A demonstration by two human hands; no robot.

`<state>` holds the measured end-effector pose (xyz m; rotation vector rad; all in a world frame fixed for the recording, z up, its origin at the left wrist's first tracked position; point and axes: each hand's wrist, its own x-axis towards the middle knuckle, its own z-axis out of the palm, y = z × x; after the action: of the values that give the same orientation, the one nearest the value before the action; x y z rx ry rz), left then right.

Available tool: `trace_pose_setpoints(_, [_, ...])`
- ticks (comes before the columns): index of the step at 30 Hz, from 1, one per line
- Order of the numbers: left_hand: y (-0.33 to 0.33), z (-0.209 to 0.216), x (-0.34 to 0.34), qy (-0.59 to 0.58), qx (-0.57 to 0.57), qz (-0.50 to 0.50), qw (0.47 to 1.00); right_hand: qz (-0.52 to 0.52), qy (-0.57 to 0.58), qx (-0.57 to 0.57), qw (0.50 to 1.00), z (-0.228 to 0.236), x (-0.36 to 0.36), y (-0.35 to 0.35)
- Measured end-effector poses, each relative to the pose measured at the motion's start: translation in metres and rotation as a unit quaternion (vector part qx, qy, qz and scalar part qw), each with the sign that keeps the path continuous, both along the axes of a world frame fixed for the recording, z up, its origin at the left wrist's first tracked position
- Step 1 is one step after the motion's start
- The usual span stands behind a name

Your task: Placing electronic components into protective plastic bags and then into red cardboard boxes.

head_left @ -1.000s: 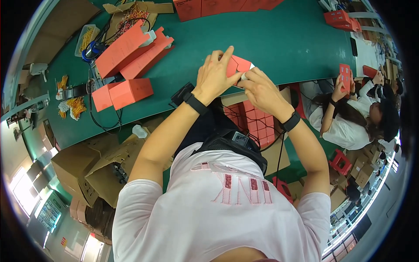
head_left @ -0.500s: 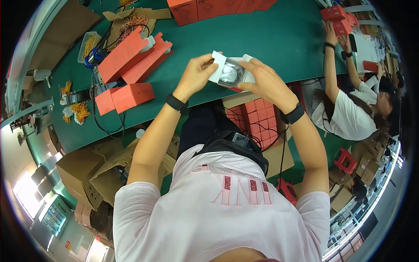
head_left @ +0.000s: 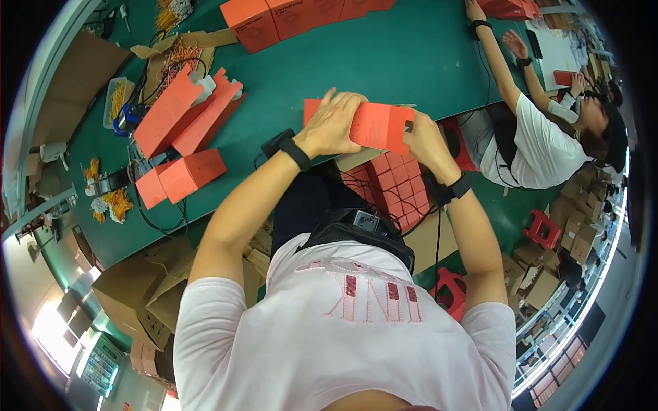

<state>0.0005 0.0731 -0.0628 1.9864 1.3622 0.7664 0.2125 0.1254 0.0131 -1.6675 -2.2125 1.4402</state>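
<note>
In the head view, holding a red box [head_left: 375,129] at the near edge of the green desk [head_left: 384,58], left hand [head_left: 334,125] wrapped over its top, probably to keep it steady. Curling the right hand [head_left: 428,142] narrowly at the box's right end, likely to reach the end flap; cannot tell whether pinched. Lined up along the far side, red cartons [head_left: 298,17], perhaps to stay out of the way.

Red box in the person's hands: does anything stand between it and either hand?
Nothing visible: the left hand lies directly across the red box, and the right hand meets its right end.
</note>
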Motion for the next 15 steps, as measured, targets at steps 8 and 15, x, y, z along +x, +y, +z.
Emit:
trace_pose_setpoints(8, [-0.02, -0.001, -0.016, 0.11, 0.016, 0.065, 0.992, -0.187, 0.222, -0.189, 0.938, -0.077, -0.021, 0.006])
trace_pose_setpoints(15, [-0.022, -0.026, -0.054, 0.224, -0.067, 0.136, 0.963, -0.141, 0.174, -0.047, 0.973, -0.163, 0.001, 0.071])
